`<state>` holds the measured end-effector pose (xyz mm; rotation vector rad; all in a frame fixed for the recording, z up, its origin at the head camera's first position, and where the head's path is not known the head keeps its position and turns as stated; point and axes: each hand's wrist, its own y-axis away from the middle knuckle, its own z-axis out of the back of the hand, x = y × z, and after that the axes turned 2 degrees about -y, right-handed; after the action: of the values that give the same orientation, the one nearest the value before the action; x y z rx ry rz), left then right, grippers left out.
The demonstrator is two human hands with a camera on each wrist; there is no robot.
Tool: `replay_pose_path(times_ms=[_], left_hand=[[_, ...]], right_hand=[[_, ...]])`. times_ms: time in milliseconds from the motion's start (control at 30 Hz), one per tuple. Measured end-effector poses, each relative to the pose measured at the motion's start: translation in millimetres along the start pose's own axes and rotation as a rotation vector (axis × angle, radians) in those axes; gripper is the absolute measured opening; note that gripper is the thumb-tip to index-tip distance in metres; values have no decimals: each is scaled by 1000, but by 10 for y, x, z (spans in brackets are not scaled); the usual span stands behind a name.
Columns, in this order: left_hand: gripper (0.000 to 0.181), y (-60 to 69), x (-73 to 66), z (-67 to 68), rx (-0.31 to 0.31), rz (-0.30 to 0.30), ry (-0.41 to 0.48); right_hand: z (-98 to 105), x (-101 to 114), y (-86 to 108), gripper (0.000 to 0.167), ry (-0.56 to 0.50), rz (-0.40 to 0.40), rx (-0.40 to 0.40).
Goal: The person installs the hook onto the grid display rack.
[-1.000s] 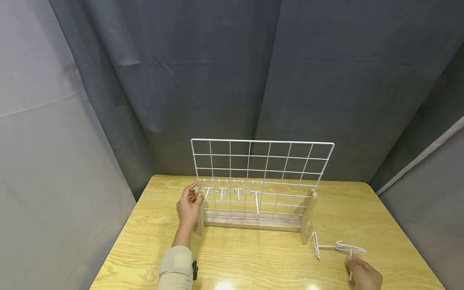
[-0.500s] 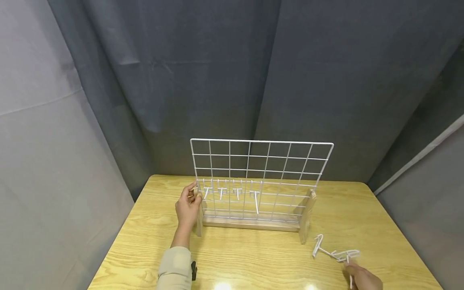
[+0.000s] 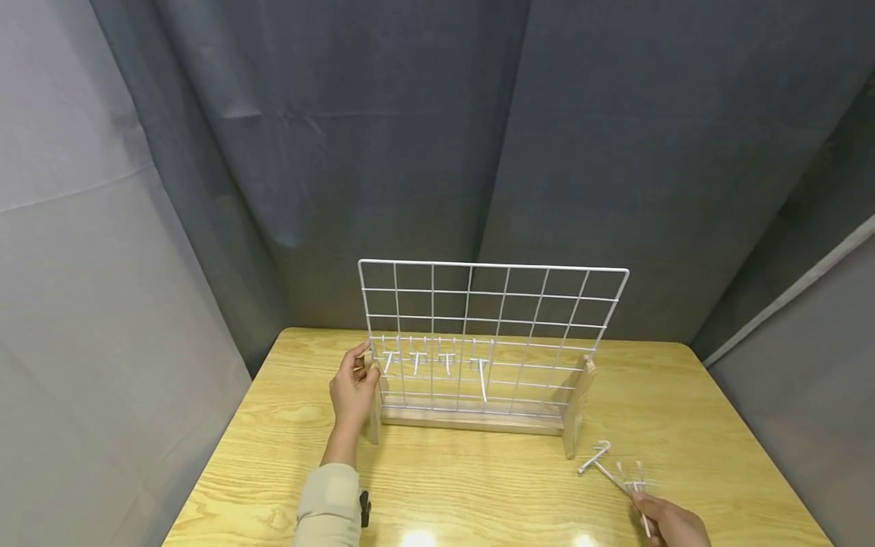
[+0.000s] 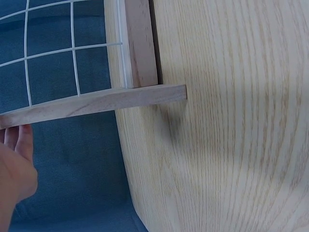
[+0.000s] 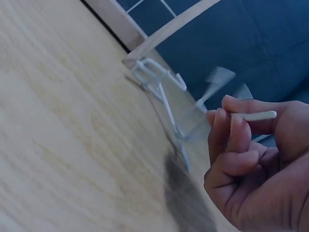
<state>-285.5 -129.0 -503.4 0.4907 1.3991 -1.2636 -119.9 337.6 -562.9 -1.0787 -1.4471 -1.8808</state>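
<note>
A white wire grid point(image 3: 469, 292) stands upright in a wooden stand point(image 3: 472, 421). My left hand point(image 3: 354, 391) grips the top of the stand's left wooden upright point(image 4: 96, 101), thumb in front; part of the fingers is hidden behind it in the left wrist view. Several white wire hooks hang in a row on the grid, among them a longer hook point(image 3: 483, 380). At the lower right, my right hand point(image 3: 673, 520) pinches the stem of a white wire hook point(image 5: 256, 116) above the table; its bracket end is blurred. Just beyond lies another white hook point(image 5: 166, 106) on the table.
The light wood-grain table point(image 3: 273, 486) extends around the stand. Dark curtains point(image 3: 383, 152) hang behind it, with a grey fabric panel point(image 3: 89, 342) on the left. The stand's right upright point(image 3: 578, 410) is close to the loose hook.
The pinched hook has turned so its bracket prongs point away from me, and my right hand has shifted slightly left. The loose hook beside it has swivelled. My left hand stays on the upright.
</note>
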Motion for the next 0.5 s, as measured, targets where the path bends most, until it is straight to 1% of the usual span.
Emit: replay_pose_path(times_ms=[167,267,333,400,500], left_hand=[[46,2,-17,-3,3,27,2],[46,1,-16,0,4,27,0],[46,1,-15,2,3,25,-5],[46,0,-16,3,4,20,-7],[46,-1,-12,-1,4,21,-3]], right_hand=[[-61,91,7,41,133,74,31],[-110,146,28,47,118,95,38],[-164,188,53,49,71,101,29],[-231,235,81,45,-32,105,27],[-354,308,128,20,-192,130,40]])
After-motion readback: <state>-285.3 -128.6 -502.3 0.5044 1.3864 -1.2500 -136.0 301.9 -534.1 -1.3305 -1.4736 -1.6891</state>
